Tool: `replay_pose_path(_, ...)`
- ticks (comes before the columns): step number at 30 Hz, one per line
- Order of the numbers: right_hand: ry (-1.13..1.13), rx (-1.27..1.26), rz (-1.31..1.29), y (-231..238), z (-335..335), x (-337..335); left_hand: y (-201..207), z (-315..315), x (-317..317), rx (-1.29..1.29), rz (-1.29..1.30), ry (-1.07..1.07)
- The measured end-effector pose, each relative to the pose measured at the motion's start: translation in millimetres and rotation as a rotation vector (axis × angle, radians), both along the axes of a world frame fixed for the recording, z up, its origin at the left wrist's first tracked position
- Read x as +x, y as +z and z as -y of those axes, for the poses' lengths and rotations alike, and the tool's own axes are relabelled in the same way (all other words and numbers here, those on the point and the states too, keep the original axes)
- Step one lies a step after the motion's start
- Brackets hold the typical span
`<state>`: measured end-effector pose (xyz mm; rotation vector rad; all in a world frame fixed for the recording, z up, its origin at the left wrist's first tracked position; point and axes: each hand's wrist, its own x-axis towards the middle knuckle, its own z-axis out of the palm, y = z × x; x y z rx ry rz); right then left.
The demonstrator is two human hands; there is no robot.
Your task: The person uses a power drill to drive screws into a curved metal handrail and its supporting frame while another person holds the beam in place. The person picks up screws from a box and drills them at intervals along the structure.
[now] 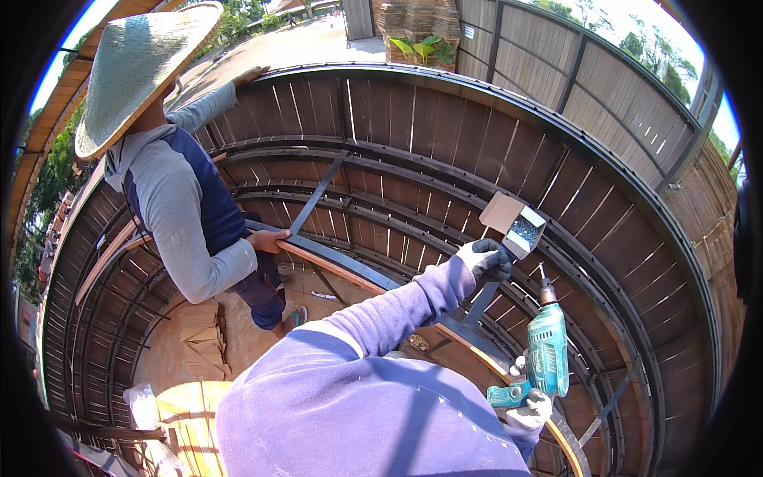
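A person in a purple sweatshirt [381, 405] and work gloves works inside a large round structure, seen from above through a fisheye lens. The right hand [534, 407], low at the right, has its fingers wrapped around the handle of a teal power drill [548, 350]. The drill stands roughly upright, its thin bit [542, 270] pointing up.

The left hand [489, 261] reaches forward, its gloved fingers bent, just below a small open cardboard box [522, 226] with its flap raised. Small dark bluish pieces [524, 230] fill the box; they are too small to identify. Whether the left fingers grip the box or anything else cannot be told.

Below that outstretched arm runs a curved ledge [377, 278] with an orange-brown edge. Around everything rises a wall [397, 111] of dark upright boards, with sunlight showing through narrow gaps and curved rails along its inside.

At the left stands a co-worker in a wide conical straw hat [147, 71] and a grey and navy top. One of the co-worker's hands [269, 240] rests on the ledge, the other [250, 75] on the wall's top rim. Flattened brown cardboard [203, 338] lies on the floor [167, 350]. Beyond the wall are a brick pillar [417, 20] and grey slatted panels [588, 71].
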<state>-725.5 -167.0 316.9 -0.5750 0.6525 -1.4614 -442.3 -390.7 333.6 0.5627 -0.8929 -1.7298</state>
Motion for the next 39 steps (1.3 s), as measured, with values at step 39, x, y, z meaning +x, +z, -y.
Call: replay_pose_path(39,0.235,-0.188,-0.122,27.3,-60.4,358.0,28.9,-140.7,338.4,0.196,-0.421,-0.027)
